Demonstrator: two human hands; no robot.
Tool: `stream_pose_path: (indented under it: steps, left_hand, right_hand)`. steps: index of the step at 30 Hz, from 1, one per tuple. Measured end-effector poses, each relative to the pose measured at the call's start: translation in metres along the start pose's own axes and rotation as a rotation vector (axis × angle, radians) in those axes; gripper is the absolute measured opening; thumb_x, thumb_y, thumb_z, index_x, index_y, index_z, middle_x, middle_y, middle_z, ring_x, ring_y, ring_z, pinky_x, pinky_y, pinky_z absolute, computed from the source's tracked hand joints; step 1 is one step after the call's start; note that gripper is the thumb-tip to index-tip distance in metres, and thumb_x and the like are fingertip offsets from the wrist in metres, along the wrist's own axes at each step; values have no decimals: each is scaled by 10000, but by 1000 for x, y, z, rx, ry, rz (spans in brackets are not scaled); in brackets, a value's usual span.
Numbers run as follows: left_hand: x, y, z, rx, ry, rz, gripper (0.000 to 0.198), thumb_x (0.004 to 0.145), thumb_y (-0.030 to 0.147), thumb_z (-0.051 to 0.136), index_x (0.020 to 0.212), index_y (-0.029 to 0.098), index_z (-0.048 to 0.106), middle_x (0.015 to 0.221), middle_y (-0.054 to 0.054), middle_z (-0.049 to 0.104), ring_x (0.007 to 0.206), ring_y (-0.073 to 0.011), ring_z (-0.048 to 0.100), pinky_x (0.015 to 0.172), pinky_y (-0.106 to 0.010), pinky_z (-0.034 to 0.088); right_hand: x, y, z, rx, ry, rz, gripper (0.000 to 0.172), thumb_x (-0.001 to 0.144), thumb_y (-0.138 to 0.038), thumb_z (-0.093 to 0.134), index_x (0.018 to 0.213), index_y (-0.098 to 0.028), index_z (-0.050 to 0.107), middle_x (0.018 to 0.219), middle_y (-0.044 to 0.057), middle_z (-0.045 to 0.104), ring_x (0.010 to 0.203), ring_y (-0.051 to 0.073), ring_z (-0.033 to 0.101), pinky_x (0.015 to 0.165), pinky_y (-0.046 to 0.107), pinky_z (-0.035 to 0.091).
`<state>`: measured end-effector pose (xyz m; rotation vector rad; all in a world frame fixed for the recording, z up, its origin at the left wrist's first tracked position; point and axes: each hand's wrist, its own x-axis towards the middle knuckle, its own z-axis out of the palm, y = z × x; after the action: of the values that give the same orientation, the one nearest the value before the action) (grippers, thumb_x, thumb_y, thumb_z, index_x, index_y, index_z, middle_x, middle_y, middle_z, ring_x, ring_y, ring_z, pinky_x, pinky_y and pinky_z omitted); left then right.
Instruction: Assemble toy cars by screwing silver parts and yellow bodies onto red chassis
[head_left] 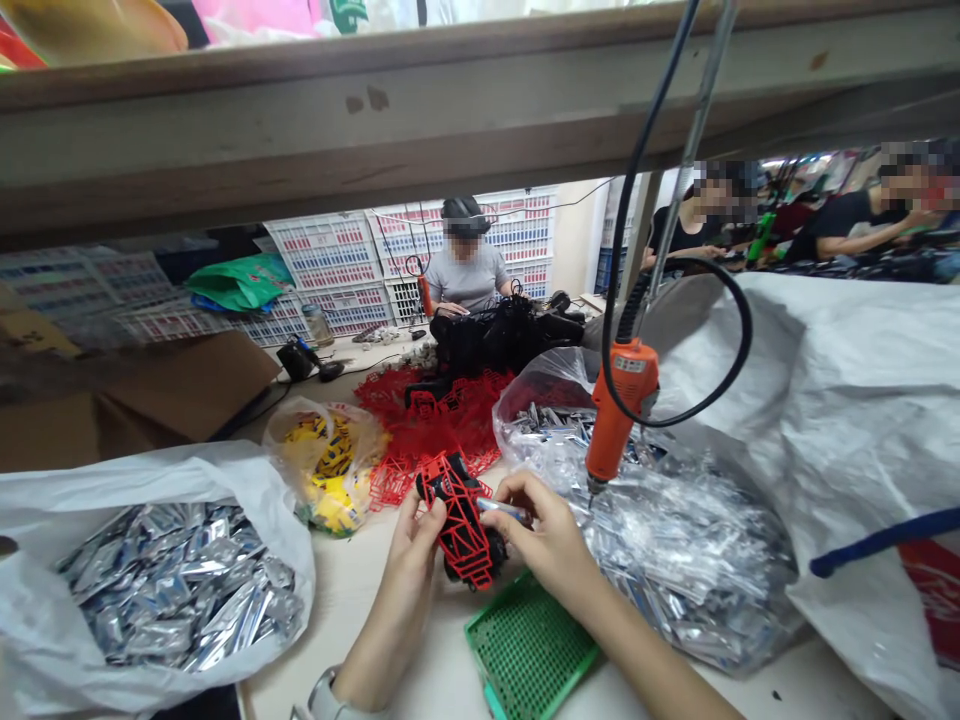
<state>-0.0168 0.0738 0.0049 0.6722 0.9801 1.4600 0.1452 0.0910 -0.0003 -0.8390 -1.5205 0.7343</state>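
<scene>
My left hand (416, 540) grips a toy car (463, 525) with a red lattice frame and black wheels, holding it tilted above the table. From the other side my right hand (544, 530) pinches a small silvery-blue piece (504, 508) against the car's flank; its exact kind is hard to make out. Below my right wrist lies a green perforated tray (532, 640). An orange electric screwdriver (621, 410) hangs on a cable just above and right of my right hand.
Foil packets (187, 590) fill a white bag at left; a clear bag of silvery pieces (690, 560) lies at right. Yellow parts (330, 460) and red lattice frames (442, 420) lie beyond my hands. A shelf beam (337, 120) crosses overhead. A person (469, 275) sits opposite.
</scene>
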Motion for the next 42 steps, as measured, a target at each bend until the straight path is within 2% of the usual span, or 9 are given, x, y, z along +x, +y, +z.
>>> stream_pose_path:
  steps: [3,7,10,13,17,22,27,34,42]
  left_hand:
    - [1,1,2,-105,64,49,635,705,346,912,1258,262,611,1128,-52,785,921,-212,772,847,-334,626]
    - [3,7,7,-211,181,-11,330,858,137,741,1170,191,645,983,-56,808,775,-173,776,700,-275,654]
    - [3,9,10,-248,213,-89,133,969,114,588,1071,119,674,884,-94,809,691,-167,767,621,-246,649]
    - [2,8,12,-319,205,-112,179,1018,131,515,1035,104,691,890,-115,812,719,-173,776,653,-263,665]
    - [1,7,13,-357,200,-144,227,1046,187,483,1036,117,699,892,-116,810,734,-183,779,680,-295,676]
    - [0,9,14,-341,195,-163,246,1057,205,472,1050,125,705,919,-110,813,749,-167,774,676,-274,664]
    - [-5,8,15,-306,143,-156,250,1053,259,505,1015,113,705,885,-113,811,721,-149,759,671,-248,643]
    - [-9,1,14,-232,41,-149,252,852,356,810,924,133,719,811,-91,810,723,-183,775,688,-259,644]
    - [-8,0,13,-184,40,-127,269,934,370,719,1052,128,714,998,-140,818,880,-204,792,793,-291,652]
  right_hand:
    - [-1,-2,-1,67,31,71,186,901,-377,731,901,-203,664,803,-8,667,674,135,618,591,228,471]
    - [-2,-5,1,-15,-16,-97,58,931,-275,707,950,-223,725,880,16,697,821,158,670,721,244,529]
    - [-4,-4,5,-85,-85,-212,183,975,-171,625,1100,-245,735,976,37,715,932,167,686,831,268,553]
    - [-5,-1,7,-101,-115,-264,301,1000,-118,552,1221,-254,704,1022,50,708,955,159,686,838,267,569]
    - [-5,3,6,-153,-99,-290,320,1007,-110,533,1242,-253,696,997,52,682,936,161,681,826,271,583]
    - [-6,4,6,-239,-117,-378,351,1019,-130,544,1345,-245,603,1075,67,737,978,184,704,853,304,595]
    - [-8,0,10,-367,-54,-479,163,1011,-149,572,1134,-213,659,967,59,737,888,203,676,780,325,573]
    - [-8,-2,9,-557,89,-490,175,997,-141,580,1104,-194,708,970,85,660,901,214,610,773,332,549]
    - [-5,1,5,-489,141,-405,130,989,-162,619,1068,-215,708,952,59,660,908,212,604,801,344,530]
